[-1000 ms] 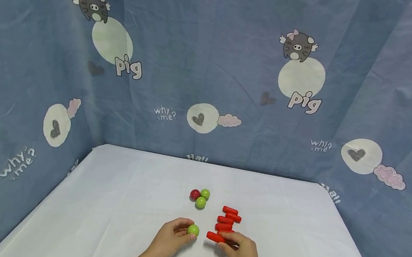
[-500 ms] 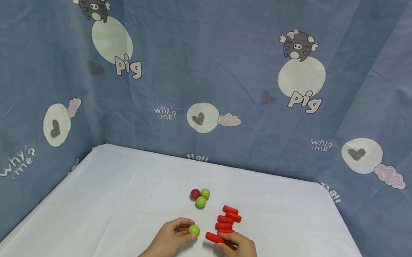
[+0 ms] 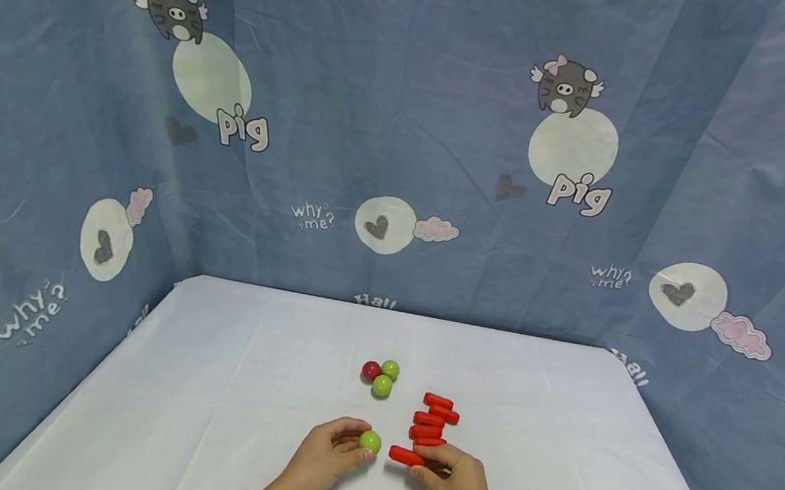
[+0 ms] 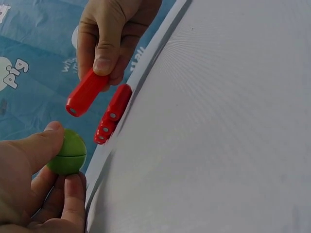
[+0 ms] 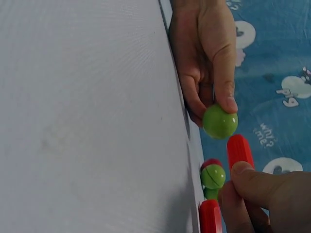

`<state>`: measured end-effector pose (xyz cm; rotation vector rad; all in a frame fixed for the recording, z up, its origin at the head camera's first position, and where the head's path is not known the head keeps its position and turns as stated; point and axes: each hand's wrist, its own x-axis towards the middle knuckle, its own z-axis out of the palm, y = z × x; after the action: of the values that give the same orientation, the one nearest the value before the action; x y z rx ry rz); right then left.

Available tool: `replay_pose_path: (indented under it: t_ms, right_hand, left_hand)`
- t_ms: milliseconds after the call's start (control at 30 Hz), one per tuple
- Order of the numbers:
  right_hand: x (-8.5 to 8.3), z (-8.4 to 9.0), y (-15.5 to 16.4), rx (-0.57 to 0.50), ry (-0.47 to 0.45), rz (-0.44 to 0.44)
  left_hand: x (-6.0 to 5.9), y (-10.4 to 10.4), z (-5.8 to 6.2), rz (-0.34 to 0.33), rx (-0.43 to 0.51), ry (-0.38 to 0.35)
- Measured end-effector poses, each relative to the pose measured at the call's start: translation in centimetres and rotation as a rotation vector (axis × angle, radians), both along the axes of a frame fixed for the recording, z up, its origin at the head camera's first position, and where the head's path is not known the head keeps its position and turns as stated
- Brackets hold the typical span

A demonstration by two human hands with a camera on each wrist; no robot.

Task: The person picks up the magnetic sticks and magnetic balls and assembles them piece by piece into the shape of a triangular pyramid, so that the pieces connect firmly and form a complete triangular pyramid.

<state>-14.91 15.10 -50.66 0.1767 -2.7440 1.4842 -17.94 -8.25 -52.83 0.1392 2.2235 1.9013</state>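
My left hand (image 3: 324,459) pinches the hard, slick green ball (image 3: 369,441); my right hand (image 3: 457,488) pinches the light, stiff red peg (image 3: 408,456) by one end, near the counter's (image 3: 223,386) front edge.

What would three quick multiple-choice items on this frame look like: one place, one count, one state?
1. Where do the three loose balls lie?
A. beyond the hands
B. at the table's left edge
C. on the red sticks

2. How many green balls are in view?
A. one
B. three
C. five

3. What is the right hand doing?
A. lying flat
B. pinching a red stick
C. holding a ball

Answers: 1 A, the cluster sits farther up the table. 2 B, two in the cluster, one green ball in the left hand. 3 B, its fingertips grip the stick's end.
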Motion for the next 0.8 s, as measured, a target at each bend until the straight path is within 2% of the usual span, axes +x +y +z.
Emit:
replay_pose_path:
  t_ms: [567, 800]
  right_hand:
    - [-0.04, -0.01, 0.05, 0.025, 0.006, 0.012]
    - [-0.02, 0.01, -0.06, 0.035, -0.005, 0.012]
  left_hand:
    - [0.34, 0.15, 0.33, -0.03, 0.026, 0.018]
    - [0.34, 0.26, 0.23, -0.03, 0.014, -0.004]
